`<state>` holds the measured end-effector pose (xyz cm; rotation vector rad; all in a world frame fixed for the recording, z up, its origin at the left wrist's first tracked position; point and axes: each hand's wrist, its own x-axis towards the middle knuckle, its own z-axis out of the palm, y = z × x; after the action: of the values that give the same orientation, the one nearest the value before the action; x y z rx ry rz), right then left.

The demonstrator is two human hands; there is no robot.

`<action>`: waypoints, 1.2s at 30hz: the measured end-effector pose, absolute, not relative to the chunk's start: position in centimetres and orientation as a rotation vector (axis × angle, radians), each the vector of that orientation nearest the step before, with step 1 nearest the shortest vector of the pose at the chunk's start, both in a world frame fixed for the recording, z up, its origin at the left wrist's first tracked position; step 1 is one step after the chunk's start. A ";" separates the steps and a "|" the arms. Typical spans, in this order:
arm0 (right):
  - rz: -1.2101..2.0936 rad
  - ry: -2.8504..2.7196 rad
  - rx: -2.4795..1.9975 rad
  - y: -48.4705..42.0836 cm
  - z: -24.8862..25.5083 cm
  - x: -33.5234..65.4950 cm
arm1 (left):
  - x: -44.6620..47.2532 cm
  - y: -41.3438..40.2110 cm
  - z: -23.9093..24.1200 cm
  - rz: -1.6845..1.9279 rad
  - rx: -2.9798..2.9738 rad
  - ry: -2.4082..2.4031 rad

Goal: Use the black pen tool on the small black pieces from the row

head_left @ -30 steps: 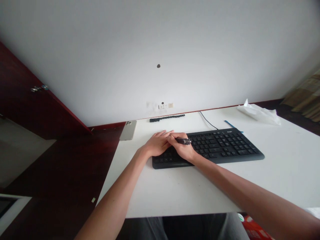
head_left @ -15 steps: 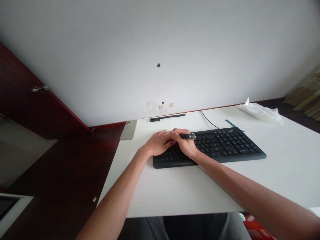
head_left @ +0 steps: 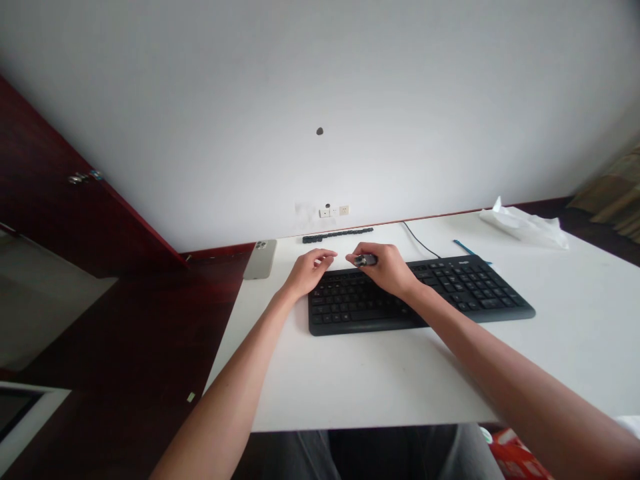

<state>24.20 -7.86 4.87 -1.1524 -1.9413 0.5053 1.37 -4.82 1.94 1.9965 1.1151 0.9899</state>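
A black keyboard (head_left: 450, 297) lies on the white desk (head_left: 350, 380). My left hand (head_left: 307, 272) hovers over the keyboard's far left corner, fingers curled together at the tips. My right hand (head_left: 385, 268) sits just to its right over the top key rows, closed round a small dark tool with a clear tip (head_left: 367, 260). A row of loose black keycaps (head_left: 337, 235) lies at the desk's back edge, beyond both hands.
A phone (head_left: 261, 258) lies face down at the desk's back left corner. A crumpled white tissue pack (head_left: 525, 225) and a blue pen (head_left: 467, 250) sit at the back right. The keyboard's cable (head_left: 417, 241) runs toward the wall. Dark floor lies to the left.
Both hands have lifted off the keys and moved back toward the far edge of the keyboard. They have come apart, and the tool now points left instead of right.
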 end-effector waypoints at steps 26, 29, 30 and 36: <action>0.442 -1.965 -1.336 -7.1 4.1 24.4 | 2.0 -4.3 2.3 1.351 1.353 0.952; 0.502 -1.978 -1.248 -7.3 4.2 24.2 | 1.6 -3.9 2.1 1.337 1.194 0.905; 0.514 -1.989 -1.229 -7.3 4.2 24.2 | 1.5 -3.8 2.0 1.333 1.156 0.883; 0.479 -1.965 -1.268 -7.6 4.7 24.2 | 1.4 -3.4 1.6 1.357 1.031 0.847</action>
<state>24.19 -7.59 4.69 -1.2679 -1.9645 0.4786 1.36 -3.40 1.57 1.0308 0.8466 1.3569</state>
